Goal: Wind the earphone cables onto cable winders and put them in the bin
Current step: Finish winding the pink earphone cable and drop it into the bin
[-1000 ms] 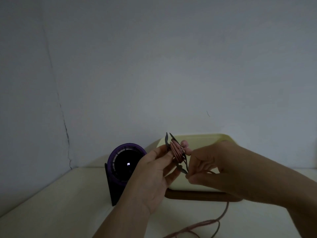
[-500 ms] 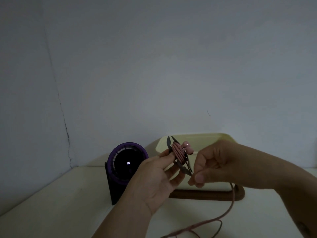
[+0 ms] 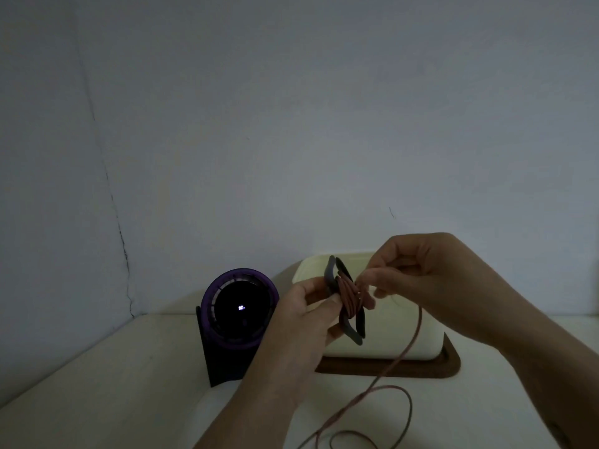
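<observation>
My left hand [image 3: 301,322] grips a dark grey cable winder [image 3: 351,325] held upright in front of the cream bin [image 3: 389,338]. Several turns of pink earphone cable [image 3: 348,294] lie around the winder's middle. My right hand [image 3: 421,270] pinches the cable just right of the winder's top. From there the loose pink cable [image 3: 411,341] drops down across the bin's front and loops on the table near the bottom edge. The earbuds are hidden behind my right fingers.
The bin stands on a dark wooden tray [image 3: 421,367] against the wall. A purple and black round fan [image 3: 238,306] with a small lit display stands left of the bin. The pale table [image 3: 113,384] meets the wall corner at the left.
My right hand has risen from below the winder to beside its top, carrying the cable up and over. The left hand keeps holding the winder in about the same place.
</observation>
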Available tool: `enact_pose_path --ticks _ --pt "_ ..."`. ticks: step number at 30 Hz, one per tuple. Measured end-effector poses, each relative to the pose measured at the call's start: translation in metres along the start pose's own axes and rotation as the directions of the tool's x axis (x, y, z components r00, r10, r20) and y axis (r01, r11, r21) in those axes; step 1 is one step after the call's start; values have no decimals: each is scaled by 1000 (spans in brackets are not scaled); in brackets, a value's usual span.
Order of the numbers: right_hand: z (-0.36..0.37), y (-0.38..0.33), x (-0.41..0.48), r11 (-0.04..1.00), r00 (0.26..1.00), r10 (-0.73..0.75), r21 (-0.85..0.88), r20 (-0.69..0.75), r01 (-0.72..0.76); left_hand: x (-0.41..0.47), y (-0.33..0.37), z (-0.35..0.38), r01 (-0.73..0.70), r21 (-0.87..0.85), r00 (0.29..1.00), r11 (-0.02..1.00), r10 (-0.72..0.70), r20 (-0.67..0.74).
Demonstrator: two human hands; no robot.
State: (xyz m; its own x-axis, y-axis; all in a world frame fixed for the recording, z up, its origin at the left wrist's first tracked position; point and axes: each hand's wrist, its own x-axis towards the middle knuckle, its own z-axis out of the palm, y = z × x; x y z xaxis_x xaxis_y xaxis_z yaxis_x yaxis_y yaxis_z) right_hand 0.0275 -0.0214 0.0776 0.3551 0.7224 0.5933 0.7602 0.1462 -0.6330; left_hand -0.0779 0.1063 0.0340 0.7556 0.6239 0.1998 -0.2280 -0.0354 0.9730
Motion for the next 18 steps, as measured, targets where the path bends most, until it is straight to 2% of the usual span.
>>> enact_pose_path --ticks 4,6,9,12,15,18 --pt "2 -3 -2 993 998 30 -119 51 -24 -3 -2 -1 -44 188 999 981 42 13" --pt "2 -4 -3 995 993 68 -83 97 -60 -3 -3 -1 -42 248 998 968 29 54" --pt "-4 -1 -1 995 989 101 -37 111 -98 -2 -1 -5 -43 237 989 971 8 147" --pt "-12 0 -1 993 991 104 -69 89 -98 -2 2 -12 -56 244 965 968 -10 263" --pt "-16 2 -3 984 994 51 -175 94 -34 -3 5 -16 -59 209 924 976 -26 381" --pt "-18 2 -2 985 992 28 -170 120 -7 -6 9 -20 -71 139 864 988 -9 503"
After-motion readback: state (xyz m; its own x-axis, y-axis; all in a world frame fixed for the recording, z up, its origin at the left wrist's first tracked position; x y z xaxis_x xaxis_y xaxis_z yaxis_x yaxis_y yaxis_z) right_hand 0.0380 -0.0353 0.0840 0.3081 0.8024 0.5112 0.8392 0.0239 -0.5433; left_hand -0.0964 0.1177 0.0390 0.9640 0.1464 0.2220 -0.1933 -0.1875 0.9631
